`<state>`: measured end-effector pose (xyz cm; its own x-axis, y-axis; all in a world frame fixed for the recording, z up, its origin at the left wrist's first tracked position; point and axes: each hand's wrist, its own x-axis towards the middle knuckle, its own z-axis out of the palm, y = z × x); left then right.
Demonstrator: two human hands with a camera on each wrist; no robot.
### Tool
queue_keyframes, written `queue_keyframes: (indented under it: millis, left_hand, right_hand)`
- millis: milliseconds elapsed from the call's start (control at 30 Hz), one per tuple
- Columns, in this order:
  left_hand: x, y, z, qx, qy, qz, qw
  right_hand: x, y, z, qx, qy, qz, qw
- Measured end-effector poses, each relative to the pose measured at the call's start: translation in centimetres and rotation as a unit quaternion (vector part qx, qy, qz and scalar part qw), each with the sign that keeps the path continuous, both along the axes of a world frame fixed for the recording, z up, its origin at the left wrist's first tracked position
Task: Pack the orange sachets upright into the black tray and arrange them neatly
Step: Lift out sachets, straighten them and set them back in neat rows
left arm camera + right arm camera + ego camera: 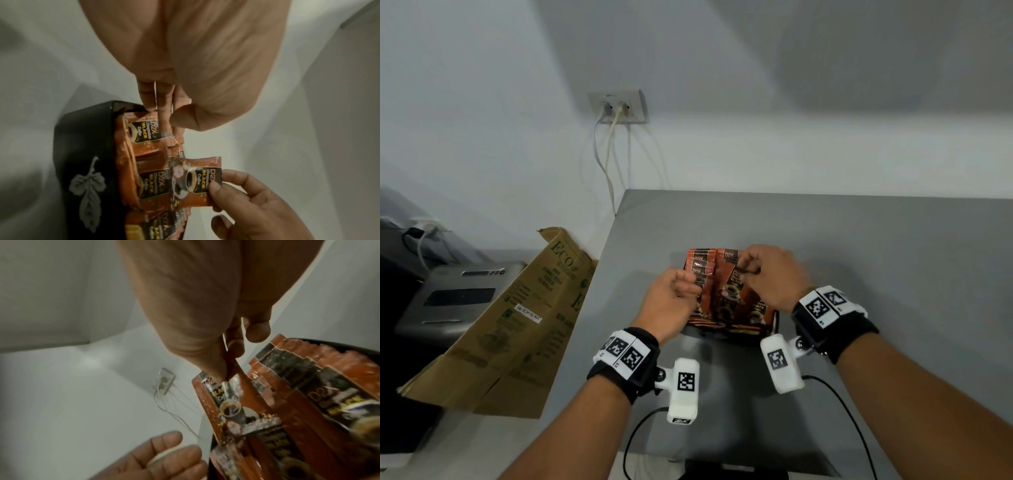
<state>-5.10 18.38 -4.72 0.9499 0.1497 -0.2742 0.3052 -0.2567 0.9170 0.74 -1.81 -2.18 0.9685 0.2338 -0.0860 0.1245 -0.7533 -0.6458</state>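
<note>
Several orange "D2X Black Coffee" sachets (726,298) stand upright in rows in the black tray (86,146), whose side bears a leaf print; in the head view the tray (775,320) is mostly hidden by the hands. My right hand (748,269) pinches the top of one sachet (224,404) at the far side of the pack, raised above its neighbours. That same sachet (197,180) sticks out past the row in the left wrist view. My left hand (164,113) pinches the top edges of sachets at the tray's left end.
The tray sits near the left edge of a grey table (859,246). Off that edge to the left lie a flattened brown cardboard box (517,325) and a grey device (458,294). A wall socket (618,108) with hanging cables is behind.
</note>
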Motion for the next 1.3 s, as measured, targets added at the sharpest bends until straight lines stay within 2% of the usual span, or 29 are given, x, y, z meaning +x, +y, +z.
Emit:
queue_keyframes:
  millis: [167, 300, 500, 600, 667, 800, 1000, 1167, 1300]
  left_hand:
    - [-0.9, 0.4, 0.6, 0.105, 0.025, -0.145, 0.984]
    - [-1.3, 0.5, 0.4, 0.149, 0.023, -0.186, 0.971]
    - [-1.3, 0.4, -0.8, 0.21, 0.023, -0.192, 0.958]
    - [-1.1, 0.3, -1.2, 0.224, 0.016, -0.194, 0.955]
    - [-1.1, 0.3, -1.5, 0.22, 0.019, -0.193, 0.956]
    - [-0.9, 0.3, -1.6, 0.225, 0.017, -0.192, 0.955]
    - [-1.3, 0.0, -2.0, 0.235, -0.011, -0.187, 0.954]
    - [-1.9, 0.3, -2.2, 0.204, -0.043, -0.15, 0.966]
    - [-1.7, 0.4, -1.9, 0.142, -0.099, -0.071, 0.982]
  right_hand:
    - [-1.0, 0.9, -1.9, -0.054, 0.012, 0.056, 0.997]
    - [-1.3, 1.3, -3.0, -0.084, 0.013, 0.079, 0.993]
    - [-1.5, 1.4, -3.3, -0.1, 0.008, 0.1, 0.99]
    - [-1.5, 0.7, -2.6, -0.054, -0.014, 0.078, 0.995]
    - [-1.8, -0.3, -1.9, -0.031, 0.012, 0.083, 0.996]
    - [-3.4, -1.9, -1.4, -0.104, 0.099, 0.181, 0.973]
    - [-4.0, -1.6, -2.5, -0.157, 0.091, 0.194, 0.964]
    - [-4.4, -2.0, -2.6, -0.126, 0.06, 0.178, 0.974]
    - [-4.2, -2.4, -1.1, -0.066, 0.031, 0.136, 0.988]
